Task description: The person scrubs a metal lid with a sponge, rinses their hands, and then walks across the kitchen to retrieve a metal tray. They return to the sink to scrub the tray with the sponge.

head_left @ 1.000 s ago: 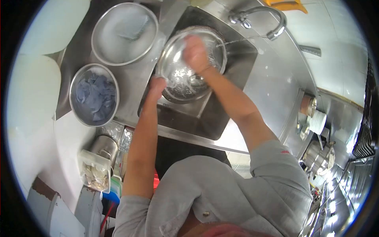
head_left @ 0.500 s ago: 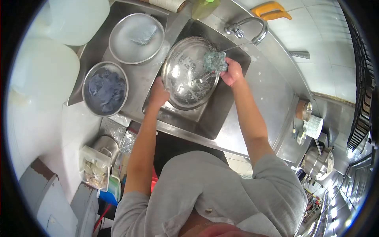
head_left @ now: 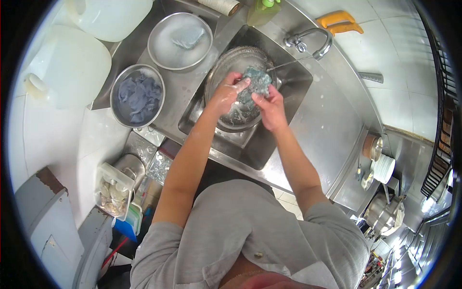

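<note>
Head view, left hand (head_left: pixel 226 96) now off basin (head_left: pixel 237 58), gripping green scrubber (head_left: pixel 257 82) with right hand (head_left: pixel 273 110)

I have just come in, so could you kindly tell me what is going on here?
At the sink, a person's left hand and right hand hold a green scrubber over a soapy metal basin. Water runs from the tap. Beside the sink, one bowl holds suds, another a blue cloth.
</note>
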{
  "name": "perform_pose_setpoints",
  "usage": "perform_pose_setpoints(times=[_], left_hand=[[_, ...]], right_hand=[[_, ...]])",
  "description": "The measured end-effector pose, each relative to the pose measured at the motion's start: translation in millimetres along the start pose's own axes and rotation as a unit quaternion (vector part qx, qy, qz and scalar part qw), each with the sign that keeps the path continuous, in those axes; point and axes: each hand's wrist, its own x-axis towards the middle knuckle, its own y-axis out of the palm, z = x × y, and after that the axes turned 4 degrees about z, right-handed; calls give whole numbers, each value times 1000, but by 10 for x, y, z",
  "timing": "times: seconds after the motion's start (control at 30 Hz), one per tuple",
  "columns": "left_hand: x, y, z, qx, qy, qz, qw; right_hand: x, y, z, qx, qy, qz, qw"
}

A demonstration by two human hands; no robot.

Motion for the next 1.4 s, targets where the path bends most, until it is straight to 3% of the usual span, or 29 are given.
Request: perform_pose_setpoints(times=[0.1,0.13,0.23,0.27,0.3,0.37,0.43,0.47,0.53,0.57,0.63,0.7,0.77,0.9,1.0,1.1,1.13,1.2,1.27,1.37,1.4], left_hand=[[2,49,127,3,-12,-30,999],[-19,86,106,41,-16,-60,997],[88,-238,513,225,72,-124,964],[51,-466,663,308,93,-149,935],[-59,-741,828,389,113,-171,898],[-183,-947,1072,506,126,-228,822],[-268,-967,1249,581,116,-297,749],[-275,-898,1198,543,53,-274,792],[-194,-669,1000,453,-67,-220,861],[-171,-645,1066,427,-12,-218,877],[-123,-659,1173,372,97,-216,898],[-252,-546,873,398,31,-209,893],[-149,-445,540,364,-58,-208,906],[130,-893,1240,393,3,-239,888],[48,-840,1072,150,-109,-233,955],[71,-856,997,170,-171,-244,939],[103,-891,1078,168,-167,-237,942],[196,-985,1225,164,-149,-228,948],[92,-734,940,185,-130,-253,941],[135,-660,804,222,-97,-271,932],[146,-675,857,233,-94,-273,929]], right_hand=[[-38,113,-181,57,-29,-91,994],[4,85,-252,-2,-61,-91,994],[229,-159,-408,-70,-57,-97,991],[312,-286,-308,-222,-6,-126,967],[481,-368,-340,-216,-95,-145,961],[723,-555,-118,-531,-160,-194,809],[1058,-784,-212,-643,-192,-201,714],[1254,-874,-313,-692,-210,-203,660],[1718,-1083,-722,-654,-278,-135,691],[1788,-1030,-800,-633,-307,-99,704],[1850,-781,-908,-657,-252,-115,701],[1683,-423,-861,-665,-224,-87,707],[1473,59,-879,-659,-317,-36,682],[1082,115,-897,-595,-400,120,687],[1102,34,-784,-566,-404,261,669],[1426,51,-738,-567,-413,263,662],[1577,48,-728,-570,-445,214,656],[1854,-171,-724,-603,-371,78,702],[2333,-792,-1012,-592,-229,-106,766],[2234,-649,-1142,-542,-188,-112,811],[1879,-201,-984,-549,-309,-67,773]])
